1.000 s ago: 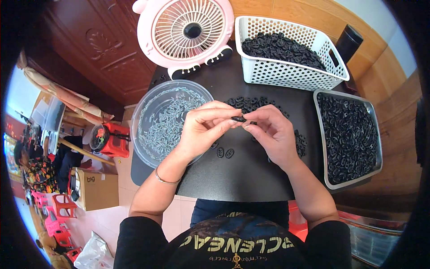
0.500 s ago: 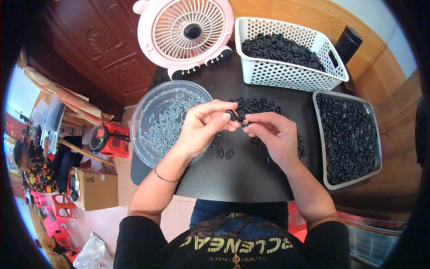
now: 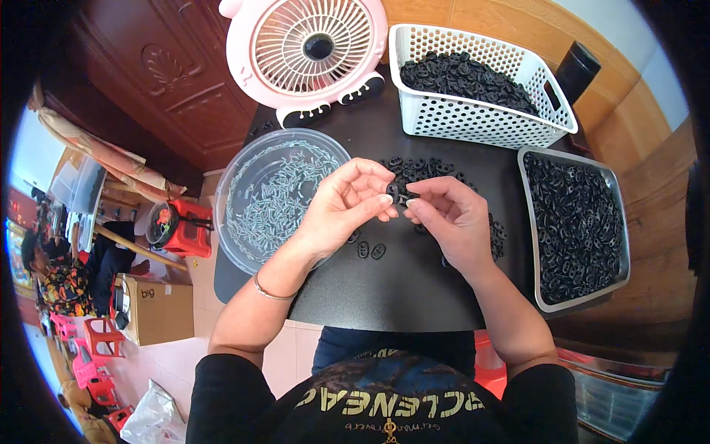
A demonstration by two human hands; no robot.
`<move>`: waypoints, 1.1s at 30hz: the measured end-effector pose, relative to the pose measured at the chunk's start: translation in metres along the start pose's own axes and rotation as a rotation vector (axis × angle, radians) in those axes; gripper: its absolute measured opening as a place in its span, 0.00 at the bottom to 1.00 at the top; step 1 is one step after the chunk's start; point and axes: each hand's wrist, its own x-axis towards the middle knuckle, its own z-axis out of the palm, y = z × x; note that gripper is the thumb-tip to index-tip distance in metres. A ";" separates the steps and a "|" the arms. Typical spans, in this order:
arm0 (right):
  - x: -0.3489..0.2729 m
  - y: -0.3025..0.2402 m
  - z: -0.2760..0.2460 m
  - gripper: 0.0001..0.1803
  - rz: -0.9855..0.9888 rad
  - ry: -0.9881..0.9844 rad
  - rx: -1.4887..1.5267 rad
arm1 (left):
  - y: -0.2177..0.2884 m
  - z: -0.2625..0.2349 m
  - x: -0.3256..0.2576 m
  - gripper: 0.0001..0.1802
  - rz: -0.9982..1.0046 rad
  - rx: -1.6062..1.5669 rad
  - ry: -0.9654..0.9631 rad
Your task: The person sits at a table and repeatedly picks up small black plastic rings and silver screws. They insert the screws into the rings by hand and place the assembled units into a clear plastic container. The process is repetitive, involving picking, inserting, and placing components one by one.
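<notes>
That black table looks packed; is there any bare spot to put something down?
Yes: the near strip of the black table, between the clear bowl and metal tray. Behind the hands it is crowded: loose black pieces, white basket, pink fan.

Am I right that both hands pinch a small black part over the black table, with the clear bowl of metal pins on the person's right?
Not quite. The clear bowl of metal pins sits on the person's left, beside the left hand, as the head view shows. The rest holds: the left hand and right hand pinch a small black part over the black table.
</notes>
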 end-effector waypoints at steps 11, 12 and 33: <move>0.000 0.002 0.001 0.09 0.034 0.018 -0.033 | -0.004 -0.001 0.001 0.11 -0.088 -0.091 -0.008; -0.001 0.002 0.002 0.08 0.034 0.022 -0.025 | -0.004 -0.001 0.001 0.12 -0.110 -0.114 -0.006; -0.002 0.002 0.007 0.07 -0.006 0.023 -0.129 | 0.000 -0.008 0.000 0.14 -0.299 -0.301 -0.021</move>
